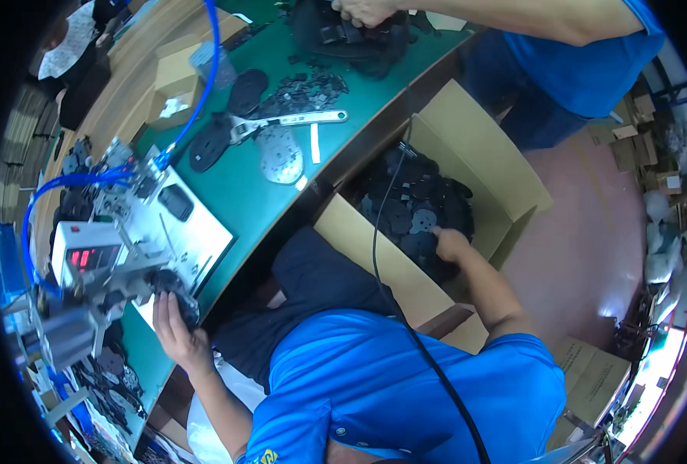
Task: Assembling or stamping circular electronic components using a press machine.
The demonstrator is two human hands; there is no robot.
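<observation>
Reaching right hand into carton, to grey plate.
Resting left hand, fingers straight, on dark part; cannot tell either grip.

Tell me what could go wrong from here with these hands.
The left hand is right beside the machine, so it might get pinched if something there moves. The black cable crosses the view in front of the box; it could perhaps snag the right arm. The grey part at the right hand might slip among the dark parts heaped around it.
</observation>
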